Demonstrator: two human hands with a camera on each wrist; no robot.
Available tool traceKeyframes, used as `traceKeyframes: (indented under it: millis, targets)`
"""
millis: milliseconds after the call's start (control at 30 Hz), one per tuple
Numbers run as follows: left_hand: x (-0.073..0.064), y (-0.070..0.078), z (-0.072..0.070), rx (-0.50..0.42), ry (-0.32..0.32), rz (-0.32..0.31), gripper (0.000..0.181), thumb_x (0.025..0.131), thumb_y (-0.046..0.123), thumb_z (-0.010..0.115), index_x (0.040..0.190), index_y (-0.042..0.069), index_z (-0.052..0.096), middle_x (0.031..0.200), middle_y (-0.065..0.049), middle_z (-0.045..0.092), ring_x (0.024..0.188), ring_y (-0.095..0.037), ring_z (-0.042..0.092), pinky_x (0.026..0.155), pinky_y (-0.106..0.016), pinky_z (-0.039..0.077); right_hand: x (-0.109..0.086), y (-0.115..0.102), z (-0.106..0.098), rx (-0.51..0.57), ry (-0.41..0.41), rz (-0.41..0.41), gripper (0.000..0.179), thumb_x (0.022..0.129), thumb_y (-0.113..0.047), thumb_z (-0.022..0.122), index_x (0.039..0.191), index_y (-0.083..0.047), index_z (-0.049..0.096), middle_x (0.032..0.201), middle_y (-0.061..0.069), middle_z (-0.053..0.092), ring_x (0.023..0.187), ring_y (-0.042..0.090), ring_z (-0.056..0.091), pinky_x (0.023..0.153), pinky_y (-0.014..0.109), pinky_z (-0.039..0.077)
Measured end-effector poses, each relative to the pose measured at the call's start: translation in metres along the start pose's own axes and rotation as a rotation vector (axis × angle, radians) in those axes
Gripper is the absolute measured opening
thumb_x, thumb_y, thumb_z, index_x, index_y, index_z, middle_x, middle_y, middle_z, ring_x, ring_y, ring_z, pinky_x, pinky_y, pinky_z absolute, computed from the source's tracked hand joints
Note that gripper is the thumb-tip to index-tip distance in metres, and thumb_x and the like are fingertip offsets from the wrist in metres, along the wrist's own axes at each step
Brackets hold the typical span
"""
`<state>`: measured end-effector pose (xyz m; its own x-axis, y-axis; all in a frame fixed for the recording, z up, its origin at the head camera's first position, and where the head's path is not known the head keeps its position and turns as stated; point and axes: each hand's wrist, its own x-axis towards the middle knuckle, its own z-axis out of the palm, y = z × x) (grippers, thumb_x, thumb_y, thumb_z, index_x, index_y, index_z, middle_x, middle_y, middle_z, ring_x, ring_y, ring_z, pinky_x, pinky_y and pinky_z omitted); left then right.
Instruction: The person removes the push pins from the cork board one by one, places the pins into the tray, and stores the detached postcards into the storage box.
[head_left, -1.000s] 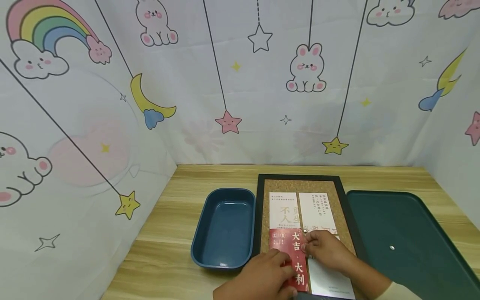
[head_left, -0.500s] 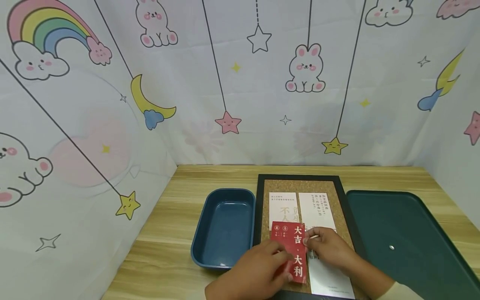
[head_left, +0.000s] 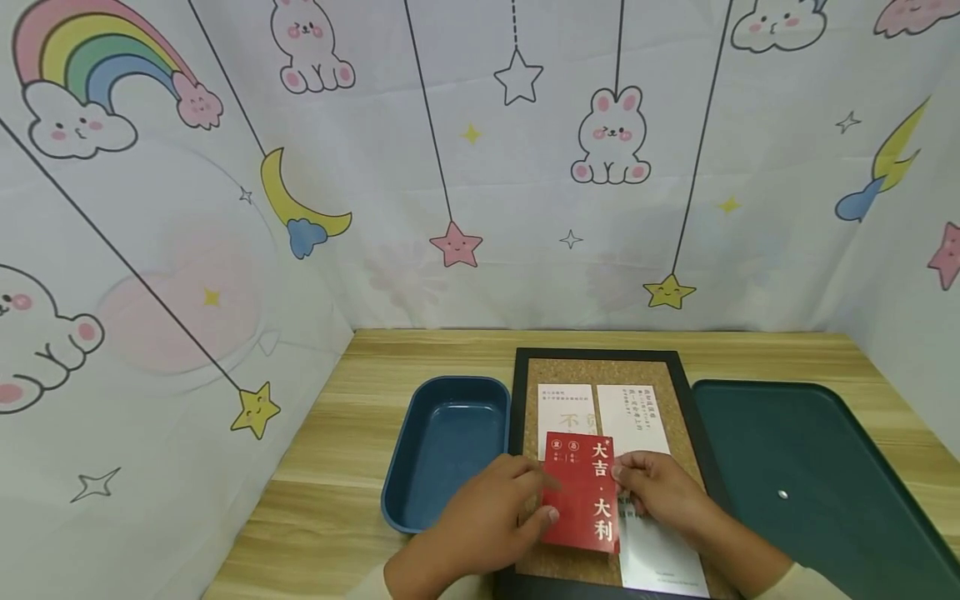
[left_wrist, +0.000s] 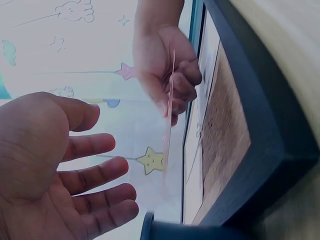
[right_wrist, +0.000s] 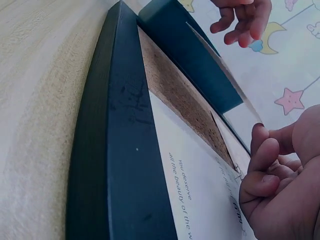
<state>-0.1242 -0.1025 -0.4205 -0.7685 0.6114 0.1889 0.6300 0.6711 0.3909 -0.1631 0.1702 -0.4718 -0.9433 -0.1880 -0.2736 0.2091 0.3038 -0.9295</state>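
Observation:
My right hand (head_left: 663, 487) pinches the right edge of a red card (head_left: 579, 500) between thumb and finger. White and gold characters show on its face. In the left wrist view the card (left_wrist: 170, 105) appears edge-on, raised off the black-framed corkboard (head_left: 600, 371). My left hand (head_left: 483, 512) is beside the card's left edge, its fingers (left_wrist: 100, 175) loosely extended and apart from it. Printed white cards lie on the cork: one at upper left (head_left: 558, 404), one at upper right (head_left: 633, 417), and one at lower right (head_left: 663, 562), partly hidden by my right hand.
A deep blue basin (head_left: 450, 450) stands left of the board. On the right lies a dark green tray (head_left: 795, 433) with a small shiny round piece (head_left: 783, 494) in it. A cartoon-printed cloth (head_left: 517, 283) hangs behind the wooden table (head_left: 322, 492).
The red card has come up off the board's lower left and moved slightly away from me, baring cork beneath. My left hand has let go and drawn left; my right still pinches the card.

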Motion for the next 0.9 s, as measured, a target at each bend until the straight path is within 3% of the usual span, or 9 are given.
traceKeyframes:
  millis: [533, 900]
  targets:
    - [-0.013, -0.024, -0.022, 0.081, 0.202, -0.194, 0.025, 0.100, 0.029, 0.067, 0.121, 0.015, 0.072, 0.120, 0.000, 0.065, 0.114, -0.021, 0.059, 0.086, -0.042, 0.055, 0.000, 0.000, -0.002, 0.043, 0.027, 0.008, 0.024, 0.106, -0.016, 0.056, 0.115, 0.004, 0.066, 0.084, 0.008, 0.062, 0.061, 0.017, 0.047, 0.052, 0.029, 0.041]
    - [-0.024, -0.048, -0.033, 0.130, 0.381, -0.322, 0.020, 0.097, 0.020, 0.072, 0.114, 0.011, 0.074, 0.117, -0.007, 0.065, 0.107, -0.027, 0.061, 0.079, -0.044, 0.054, -0.001, -0.002, -0.007, 0.051, 0.046, 0.018, 0.024, 0.106, -0.016, 0.056, 0.113, 0.004, 0.066, 0.081, 0.008, 0.062, 0.059, 0.016, 0.046, 0.050, 0.028, 0.039]
